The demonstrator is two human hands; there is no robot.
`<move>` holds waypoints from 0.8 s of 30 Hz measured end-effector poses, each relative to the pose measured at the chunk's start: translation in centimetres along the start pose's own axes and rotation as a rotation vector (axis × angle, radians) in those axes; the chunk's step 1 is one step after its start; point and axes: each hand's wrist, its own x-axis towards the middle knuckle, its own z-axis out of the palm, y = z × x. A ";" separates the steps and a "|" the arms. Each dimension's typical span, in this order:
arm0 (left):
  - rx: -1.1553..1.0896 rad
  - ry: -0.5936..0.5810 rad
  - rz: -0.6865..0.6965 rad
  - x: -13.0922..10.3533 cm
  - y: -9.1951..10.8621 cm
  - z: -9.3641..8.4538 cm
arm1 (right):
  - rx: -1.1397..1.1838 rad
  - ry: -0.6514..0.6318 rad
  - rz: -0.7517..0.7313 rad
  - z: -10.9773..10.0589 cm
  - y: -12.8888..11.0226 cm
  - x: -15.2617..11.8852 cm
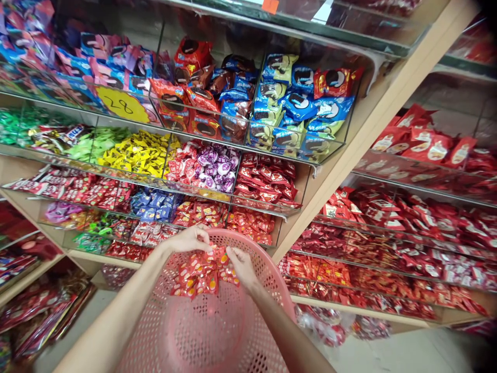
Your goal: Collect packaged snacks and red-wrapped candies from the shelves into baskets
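Red packets [196, 277] are pinched along the top by the left hand [192, 239] and right hand [241, 265].
They are held over the far side of the pink basket [233, 324], seemingly so strays are caught.

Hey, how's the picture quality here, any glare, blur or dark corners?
Head view: bright, even light on the left hand and right hand; pale glints along the clear shelf edge; soft, smeared packets at lower left; black upper right corner; a tilted, stretched look, though the yellow tag reads 28.
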 end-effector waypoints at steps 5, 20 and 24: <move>0.001 -0.020 -0.003 0.2 0.4 -0.1 | -0.033 0.045 -0.077 -0.9 -0.1 0.3; 0.004 -0.044 0.032 0.3 1.6 -0.2 | -0.403 0.100 -0.316 -1.3 -1.8 -0.8; -0.011 -0.045 0.036 0.7 1.0 0.0 | -0.833 -0.044 -0.528 -1.3 -2.0 -1.2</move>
